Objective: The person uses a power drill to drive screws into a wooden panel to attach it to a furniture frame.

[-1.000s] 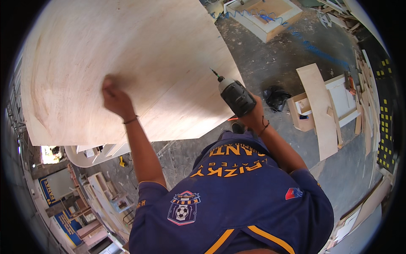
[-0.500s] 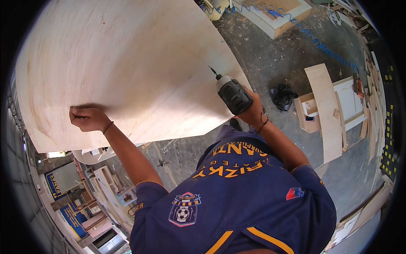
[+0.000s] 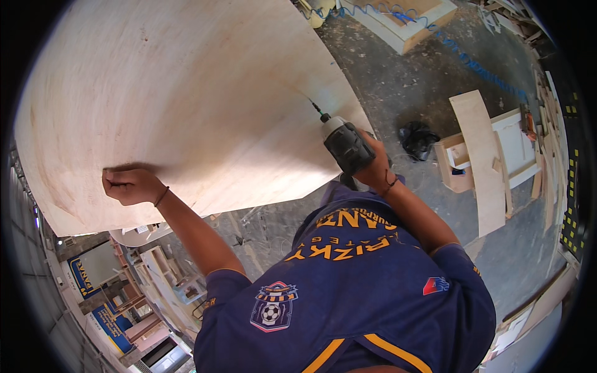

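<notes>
A large pale plywood sheet (image 3: 205, 81) spreads under both of my hands. My right hand (image 3: 373, 166) grips a black and grey cordless drill (image 3: 348, 147) near the sheet's right edge. Its long thin bit (image 3: 315, 106) points away from me, the tip at the plywood surface; whether it is pressed in, I cannot tell. Far to the left, my left hand (image 3: 132, 185) rests closed in a fist against the sheet. Its curled fingers hide whatever may be inside them.
Right of the sheet, a black plastic bag (image 3: 418, 141) lies on the concrete floor beside a wooden box (image 3: 453, 165) and a long board (image 3: 479, 155). A coiled blue hose (image 3: 476, 65) crosses near a wooden frame (image 3: 404, 42). Timber strips (image 3: 550, 149) line the far right.
The view has shifted slightly, so the sheet and my left fist appear a little lower. The drill in my right hand sits slightly farther right, its bit tip almost where it was.
</notes>
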`<control>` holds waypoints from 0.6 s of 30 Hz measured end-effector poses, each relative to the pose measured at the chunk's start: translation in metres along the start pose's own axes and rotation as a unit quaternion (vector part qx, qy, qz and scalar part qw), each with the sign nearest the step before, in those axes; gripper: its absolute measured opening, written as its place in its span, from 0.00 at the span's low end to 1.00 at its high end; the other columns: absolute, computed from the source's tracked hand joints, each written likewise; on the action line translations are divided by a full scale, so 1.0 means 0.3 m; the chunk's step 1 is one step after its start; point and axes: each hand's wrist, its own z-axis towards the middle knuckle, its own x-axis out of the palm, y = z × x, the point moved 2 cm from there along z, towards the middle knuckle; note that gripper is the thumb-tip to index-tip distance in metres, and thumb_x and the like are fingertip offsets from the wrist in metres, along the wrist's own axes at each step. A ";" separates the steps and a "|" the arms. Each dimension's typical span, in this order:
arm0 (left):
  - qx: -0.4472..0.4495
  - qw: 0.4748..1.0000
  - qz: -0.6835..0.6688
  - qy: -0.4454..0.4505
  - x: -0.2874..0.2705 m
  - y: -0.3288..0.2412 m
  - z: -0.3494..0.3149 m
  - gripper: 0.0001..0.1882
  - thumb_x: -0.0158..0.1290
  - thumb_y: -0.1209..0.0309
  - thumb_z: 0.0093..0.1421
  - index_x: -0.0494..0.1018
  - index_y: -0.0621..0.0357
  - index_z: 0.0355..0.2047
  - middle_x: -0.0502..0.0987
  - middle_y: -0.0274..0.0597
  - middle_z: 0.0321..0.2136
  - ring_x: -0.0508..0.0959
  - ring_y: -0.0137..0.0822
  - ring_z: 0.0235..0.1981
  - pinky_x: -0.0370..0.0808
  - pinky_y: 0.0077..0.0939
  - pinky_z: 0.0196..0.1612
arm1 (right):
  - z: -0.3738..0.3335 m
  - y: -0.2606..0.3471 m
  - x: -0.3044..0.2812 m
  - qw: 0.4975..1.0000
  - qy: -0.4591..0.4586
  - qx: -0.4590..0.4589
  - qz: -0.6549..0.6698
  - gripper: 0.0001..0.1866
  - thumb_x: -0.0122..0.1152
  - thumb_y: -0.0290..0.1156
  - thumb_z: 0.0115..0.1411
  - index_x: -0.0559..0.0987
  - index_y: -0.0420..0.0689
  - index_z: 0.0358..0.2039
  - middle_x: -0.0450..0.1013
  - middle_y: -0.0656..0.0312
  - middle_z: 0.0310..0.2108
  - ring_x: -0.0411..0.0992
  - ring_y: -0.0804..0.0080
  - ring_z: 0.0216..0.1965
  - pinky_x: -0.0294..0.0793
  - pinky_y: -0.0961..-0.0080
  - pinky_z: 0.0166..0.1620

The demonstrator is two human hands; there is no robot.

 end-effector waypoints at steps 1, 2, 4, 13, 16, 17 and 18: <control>0.003 1.000 0.012 -0.002 0.004 -0.001 0.002 0.17 0.42 0.63 0.64 0.70 0.67 0.35 0.76 0.46 0.28 0.76 0.35 0.25 0.74 0.25 0.28 | -0.001 -0.001 0.000 1.000 -0.006 0.003 0.004 0.26 0.67 0.28 0.44 0.72 0.41 0.45 0.75 0.54 0.33 0.75 0.59 0.33 0.74 0.73 0.36; 0.005 1.000 0.024 -0.005 0.010 0.003 -0.004 0.17 0.42 0.63 0.64 0.70 0.67 0.35 0.76 0.46 0.28 0.75 0.35 0.24 0.74 0.25 0.27 | -0.001 -0.001 0.000 1.000 -0.013 0.006 0.007 0.25 0.67 0.28 0.44 0.72 0.41 0.45 0.75 0.54 0.33 0.76 0.59 0.33 0.74 0.73 0.36; -0.002 1.000 0.020 -0.007 0.010 0.008 -0.006 0.17 0.42 0.63 0.64 0.70 0.67 0.35 0.76 0.45 0.28 0.75 0.35 0.25 0.74 0.25 0.28 | -0.003 0.000 -0.003 0.999 -0.007 0.026 0.027 0.25 0.68 0.29 0.43 0.72 0.41 0.44 0.75 0.54 0.31 0.76 0.59 0.32 0.74 0.73 0.35; 0.027 0.999 0.010 -0.031 0.012 0.023 -0.008 0.15 0.42 0.64 0.65 0.70 0.66 0.34 0.75 0.45 0.29 0.75 0.36 0.27 0.73 0.25 0.30 | 0.004 0.000 -0.009 1.000 -0.002 0.024 -0.011 0.26 0.68 0.29 0.42 0.72 0.43 0.44 0.76 0.54 0.29 0.76 0.59 0.31 0.74 0.73 0.34; 0.034 0.998 0.024 -0.037 0.009 0.024 -0.007 0.15 0.41 0.64 0.65 0.70 0.66 0.34 0.75 0.45 0.29 0.75 0.36 0.27 0.73 0.26 0.30 | 0.006 0.004 -0.008 1.000 -0.006 0.021 -0.002 0.27 0.68 0.29 0.42 0.72 0.43 0.46 0.76 0.54 0.30 0.77 0.59 0.31 0.74 0.73 0.34; 0.036 0.998 0.027 -0.038 0.008 0.025 -0.006 0.15 0.41 0.64 0.65 0.70 0.66 0.34 0.75 0.45 0.29 0.75 0.36 0.27 0.73 0.26 0.30 | 0.005 0.005 -0.007 1.000 -0.010 0.018 0.003 0.27 0.68 0.29 0.42 0.72 0.43 0.46 0.76 0.54 0.30 0.77 0.59 0.31 0.74 0.74 0.34; 0.038 0.998 0.030 -0.039 0.008 0.026 -0.007 0.15 0.41 0.64 0.65 0.70 0.66 0.34 0.75 0.45 0.29 0.75 0.36 0.27 0.73 0.26 0.30 | 0.007 0.005 -0.007 1.000 -0.006 0.023 0.012 0.28 0.68 0.29 0.42 0.72 0.43 0.46 0.76 0.54 0.30 0.77 0.59 0.31 0.75 0.74 0.34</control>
